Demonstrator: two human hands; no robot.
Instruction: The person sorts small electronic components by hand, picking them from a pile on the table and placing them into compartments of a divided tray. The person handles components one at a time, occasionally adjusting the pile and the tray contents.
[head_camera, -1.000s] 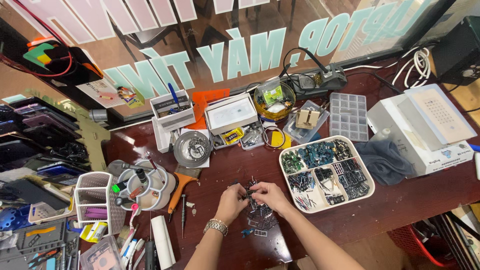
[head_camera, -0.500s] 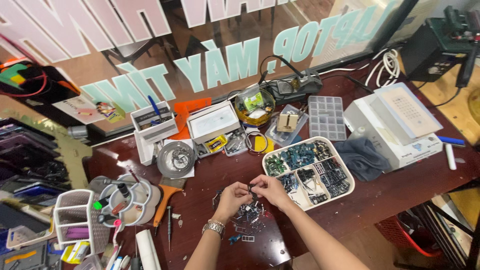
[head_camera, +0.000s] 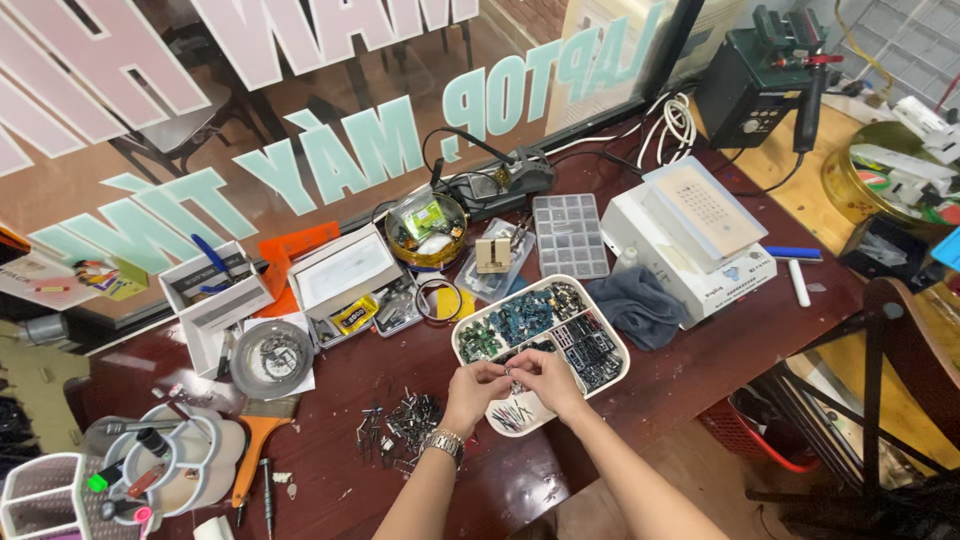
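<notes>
Tiny dark metal part (head_camera: 510, 377) pinched between both hands, left hand (head_camera: 474, 385) and right hand (head_camera: 541, 378) pressed fingertip to fingertip above near edge of white divided plastic tray (head_camera: 470, 326). Tray compartments already filled with sorted green and black components; loose pile of small metal parts (head_camera: 400, 420) left of the hands on dark red worktop (head_camera: 680, 370), seemingly unsorted. Beyond the hands, white boxes (head_camera: 340, 268), orange card (head_camera: 290, 245); large pale lettering on window (head_camera: 330, 150).

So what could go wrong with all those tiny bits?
The small part pinched between the left hand and right hand might slip and vanish among the divided white tray of components. A sleeve or wrist could also scatter the loose pile of small metal parts lying unboxed on the table.
</notes>
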